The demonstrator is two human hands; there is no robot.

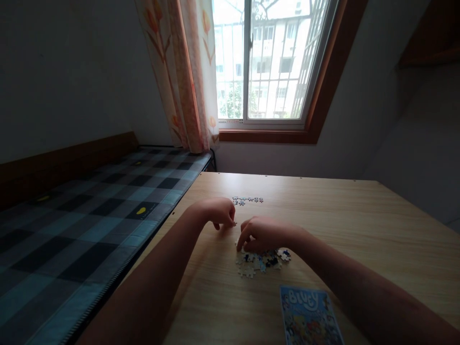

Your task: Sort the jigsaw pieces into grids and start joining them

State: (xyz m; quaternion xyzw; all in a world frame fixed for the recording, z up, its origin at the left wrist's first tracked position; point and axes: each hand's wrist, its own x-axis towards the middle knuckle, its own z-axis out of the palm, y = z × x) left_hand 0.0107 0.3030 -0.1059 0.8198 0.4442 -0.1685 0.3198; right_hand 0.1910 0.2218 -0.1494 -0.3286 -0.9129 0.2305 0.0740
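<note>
My left hand is over the left half of the desk, its fingers curled in and nearly closed, the tips pinching one small pale jigsaw piece. That piece sticks out to the right of my fingertips; it is too small for me to tell which way its tabs point. My right hand is just to the right and nearer, palm down over the far edge of the loose pile, with its fingers bent and pointing left and down among the pieces. I cannot tell whether those fingers have hold of one.

The pile spreads wider from left to right than from near to far, its pieces cream, blue and dark, turned every which way. Beyond my hands, on the far part of the desk, lies a row of pieces, its long axis running left to right, with a shorter line just on its near side at the left end.

Near me, right of the pile, lies the Bluey box, its long axis running near to far, the far end leaning slightly left, the title upright to me.
</note>
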